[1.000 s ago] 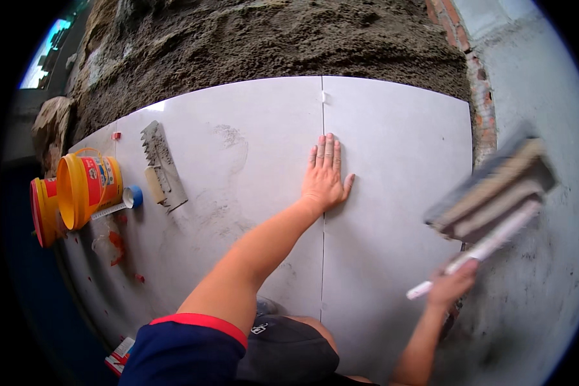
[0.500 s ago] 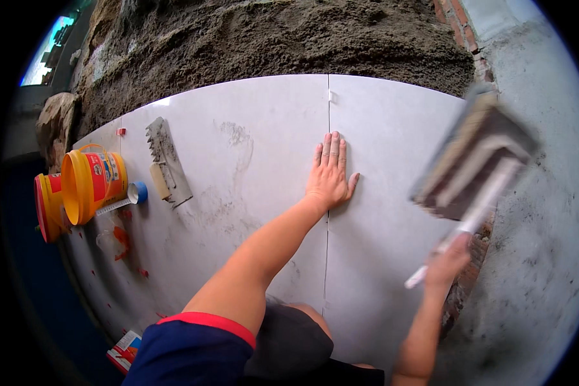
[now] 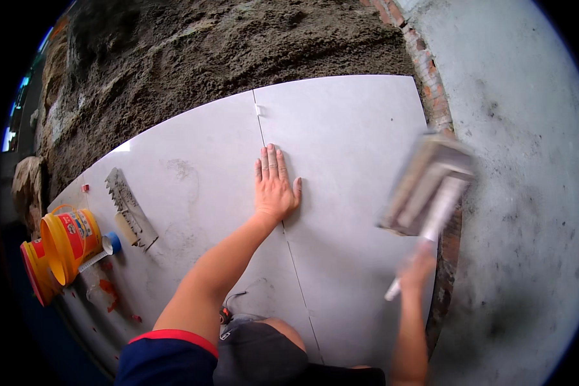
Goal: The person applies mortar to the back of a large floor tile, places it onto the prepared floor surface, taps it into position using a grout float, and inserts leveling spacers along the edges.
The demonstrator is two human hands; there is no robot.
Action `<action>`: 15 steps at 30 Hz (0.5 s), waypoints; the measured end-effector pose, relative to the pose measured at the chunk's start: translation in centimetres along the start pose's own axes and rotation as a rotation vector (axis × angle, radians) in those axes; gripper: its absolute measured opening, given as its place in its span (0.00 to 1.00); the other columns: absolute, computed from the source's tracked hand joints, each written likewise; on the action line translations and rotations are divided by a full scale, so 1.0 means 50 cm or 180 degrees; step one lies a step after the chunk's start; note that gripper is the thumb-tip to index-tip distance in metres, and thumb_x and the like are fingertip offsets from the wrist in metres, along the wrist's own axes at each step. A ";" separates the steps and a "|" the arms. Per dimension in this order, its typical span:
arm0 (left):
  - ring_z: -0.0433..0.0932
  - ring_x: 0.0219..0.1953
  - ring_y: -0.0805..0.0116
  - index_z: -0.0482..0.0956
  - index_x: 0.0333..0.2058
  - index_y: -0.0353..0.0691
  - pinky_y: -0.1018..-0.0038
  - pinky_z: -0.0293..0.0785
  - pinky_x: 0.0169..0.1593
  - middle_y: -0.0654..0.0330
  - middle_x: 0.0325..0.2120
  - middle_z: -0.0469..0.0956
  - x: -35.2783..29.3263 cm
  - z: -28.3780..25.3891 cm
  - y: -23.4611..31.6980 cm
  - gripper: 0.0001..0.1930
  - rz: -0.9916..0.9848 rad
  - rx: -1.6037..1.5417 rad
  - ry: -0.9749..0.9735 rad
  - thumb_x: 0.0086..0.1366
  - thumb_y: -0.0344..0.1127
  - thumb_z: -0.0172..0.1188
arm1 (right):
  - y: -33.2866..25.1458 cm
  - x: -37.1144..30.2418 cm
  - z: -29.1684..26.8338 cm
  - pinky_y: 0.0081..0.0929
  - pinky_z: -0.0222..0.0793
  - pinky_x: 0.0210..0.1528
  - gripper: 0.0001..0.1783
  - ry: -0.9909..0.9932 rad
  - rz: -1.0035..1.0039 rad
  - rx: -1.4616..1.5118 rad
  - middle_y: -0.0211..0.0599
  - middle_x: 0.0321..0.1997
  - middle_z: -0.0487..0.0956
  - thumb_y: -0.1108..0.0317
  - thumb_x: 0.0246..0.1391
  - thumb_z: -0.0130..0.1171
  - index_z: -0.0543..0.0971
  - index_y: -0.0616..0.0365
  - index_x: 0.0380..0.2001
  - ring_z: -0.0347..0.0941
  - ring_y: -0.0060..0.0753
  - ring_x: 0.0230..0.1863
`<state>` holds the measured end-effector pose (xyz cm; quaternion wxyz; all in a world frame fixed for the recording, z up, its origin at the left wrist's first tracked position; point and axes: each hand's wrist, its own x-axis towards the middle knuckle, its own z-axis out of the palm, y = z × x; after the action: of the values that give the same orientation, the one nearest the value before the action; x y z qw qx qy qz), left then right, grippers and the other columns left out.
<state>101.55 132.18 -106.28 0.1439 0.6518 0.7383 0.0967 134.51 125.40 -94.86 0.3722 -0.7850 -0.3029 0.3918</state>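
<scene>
My left hand lies flat with its fingers stretched out on a large pale tile, beside and partly over the seam with the tile to its left. My right hand is closed round the white handle of a mallet with a broad, rectangular grey-brown head. Motion blurs both the hand and the mallet. The head appears over the tile's right edge; whether it touches the surface I cannot tell. A small white spacer sits in the seam beyond my left hand.
A notched trowel lies on the tiles at left. Near it stand a yellow bucket, a second yellow bucket and a blue-rimmed roll. Rough mortar borders the far edge; brick and a grey wall lie right.
The view has swung, so the tiles, buckets and trowel appear farther left. My left hand stays flat by the seam. The mallet, still in my right hand, appears lower and farther left.
</scene>
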 end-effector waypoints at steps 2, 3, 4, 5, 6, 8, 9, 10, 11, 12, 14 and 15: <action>0.36 0.70 0.44 0.44 0.64 0.23 0.55 0.32 0.70 0.39 0.67 0.40 0.001 0.005 -0.002 0.40 0.0033 -0.0024 0.0010 0.65 0.49 0.44 | 0.002 0.044 0.073 0.28 0.59 0.15 0.34 -0.0384 0.0391 -0.1484 0.31 0.14 0.67 0.38 0.62 0.41 0.70 0.59 0.19 0.66 0.26 0.15; 0.36 0.71 0.45 0.45 0.64 0.23 0.56 0.32 0.70 0.40 0.68 0.40 0.008 -0.001 -0.014 0.40 0.0027 0.0046 0.0014 0.65 0.50 0.44 | -0.048 0.052 0.107 0.30 0.61 0.15 0.36 -0.0803 0.0739 -0.1665 0.33 0.14 0.68 0.36 0.61 0.41 0.71 0.61 0.18 0.66 0.28 0.12; 0.36 0.71 0.46 0.45 0.64 0.23 0.57 0.32 0.70 0.40 0.68 0.40 0.011 -0.003 -0.011 0.40 0.0001 0.0087 0.0019 0.65 0.50 0.44 | -0.099 0.069 0.107 0.28 0.61 0.14 0.37 -0.0828 0.0639 -0.1544 0.33 0.14 0.68 0.34 0.60 0.41 0.71 0.62 0.21 0.64 0.27 0.10; 0.35 0.71 0.47 0.45 0.64 0.24 0.57 0.32 0.70 0.41 0.68 0.40 -0.009 -0.002 -0.026 0.40 -0.0054 0.0181 -0.0046 0.65 0.50 0.44 | -0.179 0.061 0.117 0.23 0.59 0.13 0.35 -0.0897 0.0878 -0.1467 0.29 0.15 0.67 0.35 0.60 0.41 0.71 0.61 0.25 0.62 0.23 0.11; 0.35 0.71 0.48 0.45 0.64 0.23 0.57 0.32 0.70 0.41 0.68 0.40 -0.010 0.001 -0.035 0.40 -0.0064 0.0202 -0.0012 0.65 0.50 0.44 | -0.223 0.055 0.101 0.20 0.56 0.12 0.34 -0.1148 0.0846 -0.1076 0.26 0.16 0.65 0.35 0.61 0.41 0.71 0.60 0.27 0.59 0.19 0.11; 0.35 0.71 0.48 0.45 0.64 0.23 0.57 0.32 0.70 0.41 0.68 0.40 -0.006 -0.010 -0.041 0.40 -0.0044 0.0245 0.0007 0.65 0.51 0.44 | -0.283 0.005 0.052 0.17 0.52 0.11 0.32 -0.0897 0.0586 -0.0807 0.24 0.15 0.64 0.37 0.62 0.41 0.69 0.57 0.25 0.58 0.15 0.11; 0.35 0.71 0.48 0.45 0.64 0.23 0.57 0.32 0.70 0.41 0.68 0.40 -0.017 -0.013 -0.045 0.40 -0.0069 0.0275 -0.0026 0.65 0.51 0.44 | -0.301 -0.029 0.022 0.17 0.51 0.10 0.30 -0.0768 0.0466 -0.0447 0.24 0.15 0.64 0.39 0.63 0.41 0.69 0.56 0.25 0.57 0.15 0.11; 0.35 0.71 0.48 0.45 0.64 0.23 0.57 0.32 0.70 0.41 0.68 0.40 -0.018 -0.007 -0.037 0.40 -0.0050 0.0279 -0.0013 0.65 0.51 0.44 | -0.284 -0.055 -0.010 0.15 0.48 0.09 0.28 -0.0496 -0.0023 -0.0351 0.22 0.13 0.61 0.39 0.63 0.41 0.68 0.52 0.26 0.54 0.15 0.09; 0.35 0.71 0.48 0.45 0.64 0.23 0.57 0.32 0.70 0.41 0.68 0.40 -0.017 -0.006 -0.035 0.41 -0.0037 0.0308 0.0009 0.65 0.51 0.44 | -0.253 -0.079 -0.017 0.19 0.51 0.11 0.28 -0.0178 -0.0195 -0.0168 0.26 0.14 0.63 0.40 0.63 0.41 0.68 0.55 0.26 0.57 0.19 0.10; 0.35 0.71 0.48 0.45 0.64 0.23 0.57 0.32 0.70 0.41 0.68 0.40 -0.014 -0.006 -0.034 0.41 -0.0031 0.0341 0.0042 0.65 0.51 0.44 | -0.207 -0.097 -0.007 0.22 0.55 0.12 0.29 0.0134 -0.0375 0.0018 0.30 0.16 0.65 0.42 0.64 0.40 0.69 0.57 0.25 0.60 0.22 0.12; 0.36 0.71 0.48 0.45 0.64 0.23 0.57 0.33 0.70 0.40 0.68 0.41 -0.007 0.003 -0.014 0.40 0.0069 0.0274 0.0098 0.65 0.51 0.44 | -0.055 -0.051 0.010 0.33 0.64 0.21 0.31 0.0422 -0.0545 -0.0552 0.41 0.20 0.70 0.43 0.65 0.39 0.72 0.64 0.27 0.68 0.34 0.19; 0.36 0.71 0.48 0.46 0.64 0.23 0.57 0.33 0.70 0.40 0.67 0.41 -0.011 0.000 -0.021 0.40 0.0104 0.0299 0.0122 0.65 0.51 0.44 | -0.023 -0.027 0.060 0.40 0.66 0.33 0.34 0.0192 -0.0440 -0.1138 0.51 0.26 0.74 0.43 0.64 0.38 0.73 0.68 0.29 0.72 0.47 0.29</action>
<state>100.63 131.50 -106.60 0.0975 0.6679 0.7339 0.0768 131.06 126.01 -94.64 0.2618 -0.8273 -0.4096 0.2817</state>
